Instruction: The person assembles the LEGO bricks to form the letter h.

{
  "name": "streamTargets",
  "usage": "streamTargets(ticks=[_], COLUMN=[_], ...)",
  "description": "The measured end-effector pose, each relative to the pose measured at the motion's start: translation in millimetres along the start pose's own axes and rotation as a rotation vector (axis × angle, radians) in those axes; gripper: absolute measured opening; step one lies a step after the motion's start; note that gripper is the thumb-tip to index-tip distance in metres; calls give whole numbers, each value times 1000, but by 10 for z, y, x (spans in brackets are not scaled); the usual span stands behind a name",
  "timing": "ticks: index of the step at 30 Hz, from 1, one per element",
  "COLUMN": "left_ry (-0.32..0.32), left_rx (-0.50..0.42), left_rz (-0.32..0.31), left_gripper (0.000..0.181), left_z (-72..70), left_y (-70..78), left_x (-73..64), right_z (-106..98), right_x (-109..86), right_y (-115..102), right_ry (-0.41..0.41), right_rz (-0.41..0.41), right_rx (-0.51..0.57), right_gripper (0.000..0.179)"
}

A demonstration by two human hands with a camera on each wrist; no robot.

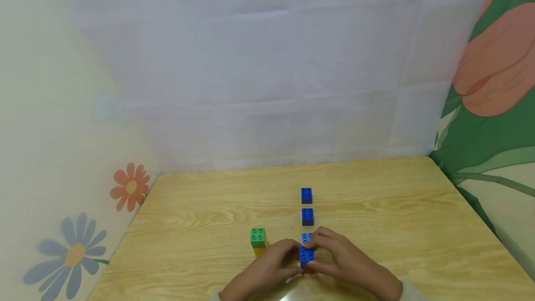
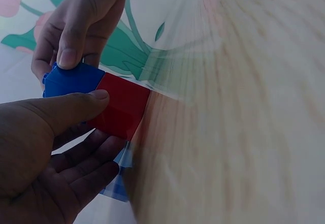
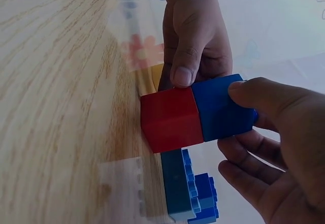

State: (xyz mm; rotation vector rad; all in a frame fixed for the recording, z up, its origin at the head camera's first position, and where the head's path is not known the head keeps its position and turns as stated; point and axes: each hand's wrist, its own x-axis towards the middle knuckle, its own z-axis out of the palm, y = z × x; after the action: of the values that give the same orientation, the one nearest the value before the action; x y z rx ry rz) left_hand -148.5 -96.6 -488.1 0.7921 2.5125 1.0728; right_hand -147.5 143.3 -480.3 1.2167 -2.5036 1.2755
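- The left hand (image 1: 273, 266) grips the red brick (image 2: 122, 107) from the side, its thumb laid across the brick's face close to the seam with the piece above.
- The right hand (image 1: 344, 261) pinches the dark blue brick (image 1: 307, 255) between thumb and fingers; that brick sits on the red one, studs up.
- This two-brick stack is about midway between the left and right edges of the table (image 1: 188, 208), well away from the far edge. Whether the red base touches the tabletop is hard to tell.
- Straight behind the stack, toward the far edge, a lighter blue brick (image 1: 306, 236) shows partly behind the right fingers. Beyond it, in the same line, stand a nearer loose blue brick (image 1: 307, 217) and a farther loose blue brick (image 1: 307, 195), apart from each other.
- On the side toward the table's left edge, a green brick (image 1: 258, 236) stands on a yellow brick (image 1: 259, 251), which the left hand partly hides.
- The step in hand looks like joining blue to red: the wrist views show their faces meeting with no clear gap, though full seating cannot be confirmed.
- The next move seems to call for even downward pressure from the right hand while the left steadies the base, edges kept flush.
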Motion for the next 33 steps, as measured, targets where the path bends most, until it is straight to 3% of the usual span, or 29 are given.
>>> streamTargets(ticks=[4, 11, 19, 25, 33], left_ry=[0, -8, -24, -7, -17], left_rx=[6, -12, -79, -12, -2], left_rz=[14, -17, -39, -25, -37], left_gripper=[32, 31, 32, 32, 31], left_z=[-3, -8, 8, -10, -15], left_y=[-6, -8, 7, 40, 55], left_x=[-2, 2, 19, 4, -2], right_z=[12, 28, 6, 48, 84], right_x=[-1, 15, -22, -33, -38], right_y=[-3, 18, 8, 26, 32], right_ry=[2, 15, -21, 20, 32], right_rz=[5, -31, 6, -34, -59], right_rx=[0, 16, 24, 25, -6], right_gripper=[27, 26, 26, 29, 33])
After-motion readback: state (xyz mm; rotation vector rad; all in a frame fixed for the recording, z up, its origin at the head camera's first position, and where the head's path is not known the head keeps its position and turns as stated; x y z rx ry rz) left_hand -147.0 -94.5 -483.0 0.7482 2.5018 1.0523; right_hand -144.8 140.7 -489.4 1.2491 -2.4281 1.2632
